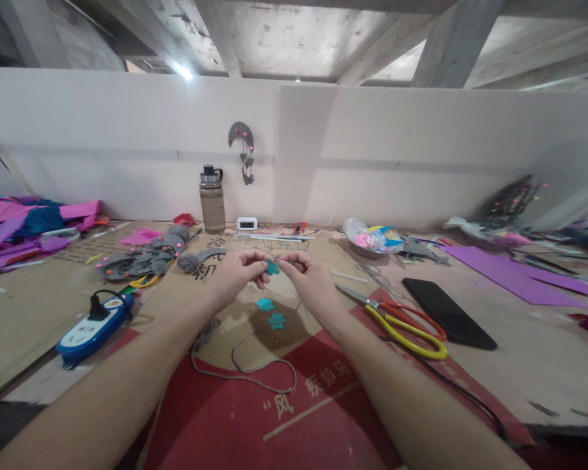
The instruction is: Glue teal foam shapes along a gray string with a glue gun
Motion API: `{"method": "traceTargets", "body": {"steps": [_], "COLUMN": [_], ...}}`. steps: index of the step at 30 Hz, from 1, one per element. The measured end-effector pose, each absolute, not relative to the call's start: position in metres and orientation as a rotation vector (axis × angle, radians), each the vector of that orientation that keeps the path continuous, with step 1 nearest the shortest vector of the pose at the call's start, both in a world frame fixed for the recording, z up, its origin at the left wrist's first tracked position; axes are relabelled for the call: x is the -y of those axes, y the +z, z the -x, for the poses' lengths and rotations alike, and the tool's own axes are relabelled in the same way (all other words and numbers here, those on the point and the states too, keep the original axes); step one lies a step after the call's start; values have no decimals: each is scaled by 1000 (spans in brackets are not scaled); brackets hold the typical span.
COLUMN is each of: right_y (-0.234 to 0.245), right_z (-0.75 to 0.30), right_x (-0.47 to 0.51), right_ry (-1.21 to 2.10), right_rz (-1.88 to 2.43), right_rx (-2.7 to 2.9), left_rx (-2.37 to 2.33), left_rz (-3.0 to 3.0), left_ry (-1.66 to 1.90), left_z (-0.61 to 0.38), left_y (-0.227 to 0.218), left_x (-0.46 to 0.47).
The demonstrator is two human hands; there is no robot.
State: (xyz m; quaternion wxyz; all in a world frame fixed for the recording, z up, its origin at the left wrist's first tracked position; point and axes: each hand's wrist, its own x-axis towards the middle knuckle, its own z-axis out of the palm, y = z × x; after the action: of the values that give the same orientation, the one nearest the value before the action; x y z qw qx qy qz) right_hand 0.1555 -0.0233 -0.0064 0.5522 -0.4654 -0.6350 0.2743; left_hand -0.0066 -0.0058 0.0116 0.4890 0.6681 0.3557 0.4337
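Observation:
A small teal flower-shaped cutout (272,267) is pinched between my two hands above the cardboard. My left hand (245,273) grips its left side with thumb and fingers. On its right side, the fingertips of my right hand (301,273) are closed at its edge. Two more teal flower cutouts lie below my hands, one upper (265,304) and one lower (276,320). A grey cord (245,376) curls over the red and brown cardboard (215,418) nearer me. Whether a thread or needle is at my fingertips is too small to tell.
Red-and-yellow scissors (406,323) and a black phone (448,313) lie to the right. At left are a blue power strip (95,329) and grey felt pieces (147,254). A bottle (212,202) and small clock (246,224) stand by the wall; purple sheets (514,274) lie far right.

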Motion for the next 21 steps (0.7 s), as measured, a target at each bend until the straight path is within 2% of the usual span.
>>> {"method": "traceTargets", "body": {"steps": [21], "right_y": [-7], "right_z": [-155], "right_x": [23], "right_ry": [619], "right_rz": [1093], "right_rx": [1506], "left_rx": [-934], "left_rz": [-1678], "left_ry": [1038], "left_z": [6], "left_y": [12], "left_x": [7]}}
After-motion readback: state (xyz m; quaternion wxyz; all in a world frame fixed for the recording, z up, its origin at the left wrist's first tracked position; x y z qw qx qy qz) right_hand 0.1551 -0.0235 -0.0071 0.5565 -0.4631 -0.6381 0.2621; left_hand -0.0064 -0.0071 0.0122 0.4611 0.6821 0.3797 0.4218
